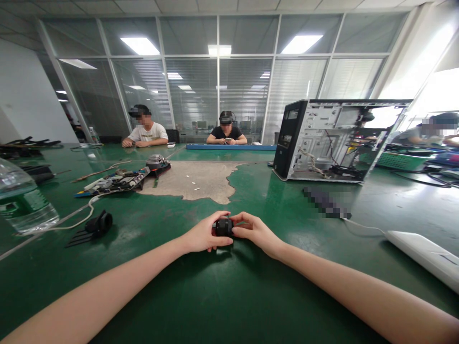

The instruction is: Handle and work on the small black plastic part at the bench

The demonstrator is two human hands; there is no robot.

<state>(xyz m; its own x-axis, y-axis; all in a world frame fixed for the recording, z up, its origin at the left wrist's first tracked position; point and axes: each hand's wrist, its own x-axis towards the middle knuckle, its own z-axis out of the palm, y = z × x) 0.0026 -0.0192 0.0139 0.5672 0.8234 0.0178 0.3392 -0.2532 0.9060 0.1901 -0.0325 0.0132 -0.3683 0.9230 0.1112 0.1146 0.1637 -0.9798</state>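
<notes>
A small black cylindrical object [224, 226] rests low over the green table [229, 296], held between both of my hands. My left hand [205, 233] wraps its fingers round the object's left side. My right hand [255, 231] closes on its right side, thumb on top. Most of the object is hidden by my fingers, so I cannot tell what it is. Both forearms stretch in from the bottom corners of the view.
An open computer case [333, 141] lies on its side at right. A circuit board [114, 182], a black round part [100, 222], a water bottle [21, 198] and cables lie at left. A white device [423, 253] sits at right. Two people sit across the table.
</notes>
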